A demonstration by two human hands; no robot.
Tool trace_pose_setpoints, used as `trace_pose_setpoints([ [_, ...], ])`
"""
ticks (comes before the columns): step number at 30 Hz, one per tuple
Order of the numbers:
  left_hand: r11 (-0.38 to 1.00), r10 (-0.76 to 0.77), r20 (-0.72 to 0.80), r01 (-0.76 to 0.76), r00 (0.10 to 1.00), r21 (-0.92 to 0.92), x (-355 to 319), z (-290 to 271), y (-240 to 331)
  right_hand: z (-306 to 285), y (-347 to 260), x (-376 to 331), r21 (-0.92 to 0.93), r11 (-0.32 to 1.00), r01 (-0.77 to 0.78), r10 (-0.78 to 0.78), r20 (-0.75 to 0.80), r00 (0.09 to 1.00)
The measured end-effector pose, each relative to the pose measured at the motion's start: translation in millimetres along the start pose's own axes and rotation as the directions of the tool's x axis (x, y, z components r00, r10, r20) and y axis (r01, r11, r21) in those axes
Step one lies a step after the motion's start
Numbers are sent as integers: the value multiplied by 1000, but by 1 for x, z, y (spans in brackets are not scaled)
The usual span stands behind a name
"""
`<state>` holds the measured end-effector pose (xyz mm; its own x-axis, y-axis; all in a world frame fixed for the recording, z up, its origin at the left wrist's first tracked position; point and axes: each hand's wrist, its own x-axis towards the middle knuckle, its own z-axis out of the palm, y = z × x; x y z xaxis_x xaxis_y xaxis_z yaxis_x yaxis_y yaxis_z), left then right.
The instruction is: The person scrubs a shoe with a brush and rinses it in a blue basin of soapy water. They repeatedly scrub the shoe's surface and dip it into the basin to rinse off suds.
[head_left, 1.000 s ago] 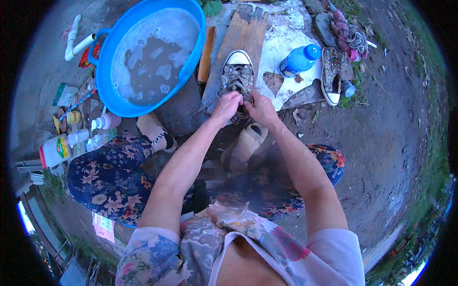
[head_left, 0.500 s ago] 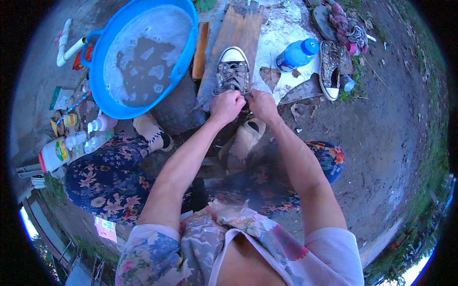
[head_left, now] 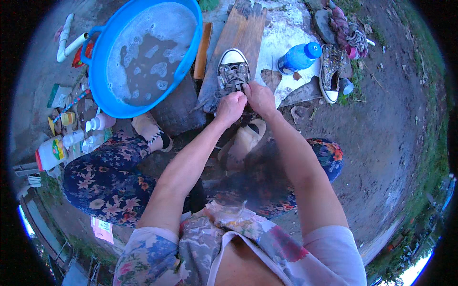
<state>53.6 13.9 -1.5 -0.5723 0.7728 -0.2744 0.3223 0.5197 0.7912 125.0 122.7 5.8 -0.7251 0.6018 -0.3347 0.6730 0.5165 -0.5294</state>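
Floral cotton-like cloth is nearest my camera: a thin blouse (head_left: 281, 238), then dark blue patterned trousers (head_left: 109, 176). Ahead, I record the left hand (head_left: 231, 107) and right hand (head_left: 261, 98) touching each other, fingers curled closed on the ankle end of a patterned sneaker (head_left: 234, 71). This shoe is of grey-brown fabric with a smooth, rounded white toe cap, and lies toe away on a rough, grained wooden plank (head_left: 245, 33). To the left stands a smooth blue plastic basin (head_left: 191, 59) of foamy, greyish water (head_left: 148, 62). To the right are a glossy blue bottle (head_left: 298, 58), upright, a second sneaker (head_left: 329, 71), toe toward me, and, farther off, a twisted cloth (head_left: 339, 24).

The held shoe's heel is hidden by the hands; whether they pinch lace or fabric, I cannot tell. The basin's far rim is cut off by the upper edge.
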Motion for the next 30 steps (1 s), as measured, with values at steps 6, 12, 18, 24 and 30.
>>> trace_pose_setpoints([
  [6, 997, 80, 6, -80, 997, 0, -15, -6, 21, 32, 65, 19, -184, 981, -64, 60, -28, 998],
  [12, 931, -256, -41, 235, 966, -280, -15, -31, -22, 16, 48, 8, 74, 993, -93, 101, -114, 988],
  [18, 959, -283, -339, 267, 897, -95, -21, -68, -43, -6, 57, 2, 304, 941, -148, 158, -10, 987],
  [24, 840, -263, -418, 420, 869, 344, -53, -116, -103, -16, 52, 7, 240, 953, -185, 171, 76, 982],
  [30, 919, 203, -427, -21, 881, 394, -59, -86, -51, -23, 50, 5, 364, 913, -186, 147, 133, 980],
])
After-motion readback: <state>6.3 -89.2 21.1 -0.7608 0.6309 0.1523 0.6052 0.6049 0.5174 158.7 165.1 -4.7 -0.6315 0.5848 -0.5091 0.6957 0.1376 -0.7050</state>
